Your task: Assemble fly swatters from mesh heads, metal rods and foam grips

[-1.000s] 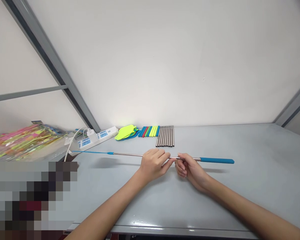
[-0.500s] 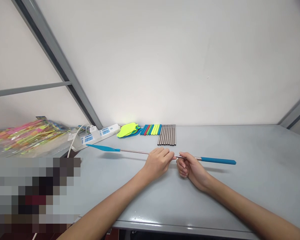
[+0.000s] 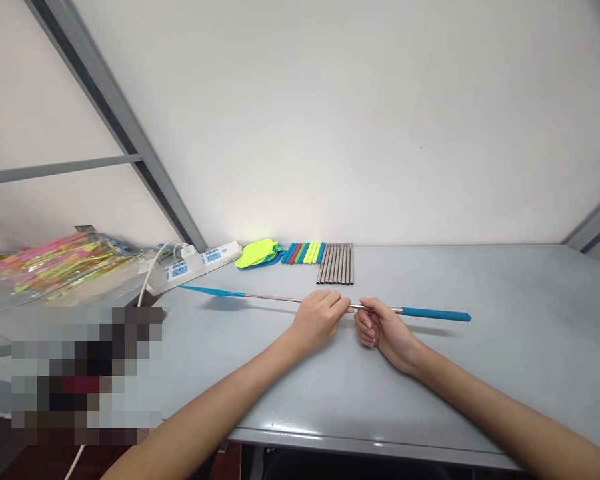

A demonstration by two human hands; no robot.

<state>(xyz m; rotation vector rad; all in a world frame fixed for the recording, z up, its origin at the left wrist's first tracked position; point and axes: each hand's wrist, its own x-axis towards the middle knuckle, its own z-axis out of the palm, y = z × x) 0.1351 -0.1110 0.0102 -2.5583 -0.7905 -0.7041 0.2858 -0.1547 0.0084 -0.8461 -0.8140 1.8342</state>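
Note:
A telescopic fly swatter [image 3: 273, 297] lies across both hands just above the table, its blue paddle [image 3: 215, 292] to the left and seen nearly edge-on. At its right end sits a blue grip [image 3: 436, 314]. My left hand [image 3: 323, 315] is closed over the steel rod from above. Close beside it, my right hand [image 3: 383, 328] pinches the rod between thumb and curled fingers, just left of the grip. Beyond the hands, a row of steel tubes [image 3: 336, 264] rests next to several coloured foam grips [image 3: 304, 253] and a pile of paddles [image 3: 257, 253], yellow on top.
A white power strip [image 3: 200, 267] with a plugged-in cable stands at the back left. Plastic-wrapped colourful goods [image 3: 70, 263] lie on a surface at far left. The grey table [image 3: 505, 373] runs back to a white wall between metal posts. A pixelated patch hides the lower left.
The fly swatter has turned about its rod: its paddle went from a thin line to a broader face, then narrower again. Both hands keep hold of it. My view has shifted slightly.

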